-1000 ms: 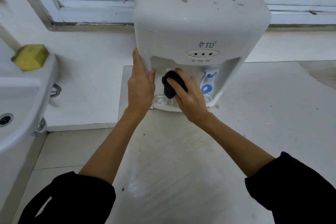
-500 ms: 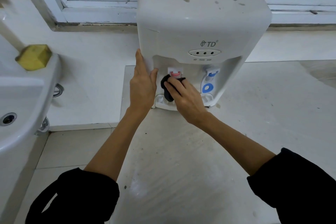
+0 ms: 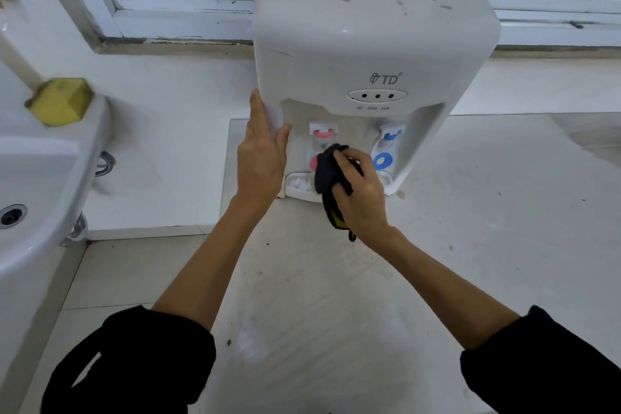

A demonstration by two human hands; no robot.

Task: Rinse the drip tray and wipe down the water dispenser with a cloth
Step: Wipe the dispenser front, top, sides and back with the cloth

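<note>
From my feed, the broad pale stone counter [image 3: 470,245] fills the lower right, with open surface running from the dispenser's base toward me and off to the right; its left edge drops to tiled floor [image 3: 111,282]. The white plastic tabletop water dispenser [image 3: 369,44] stands at the counter's back edge against the white window frame [image 3: 181,13]. At far left I see the rounded rim of a white ceramic sink [image 3: 50,178], well apart from the dispenser, with a yellow block-shaped sponge [image 3: 60,101] on its ledge. My left hand [image 3: 262,158] lies flat, fingers straight, against the dispenser's left front corner. My right hand [image 3: 359,188] is curled round a dark crumpled cloth [image 3: 327,171], held in the tap recess, covering the lower part of the red hot-water tap [image 3: 322,135]; the blue cold-water tap [image 3: 386,144] sits clear just to the right. The white plastic drip tray [image 3: 299,186] sits in place at the dispenser's foot, its left part showing between my hands.
</note>
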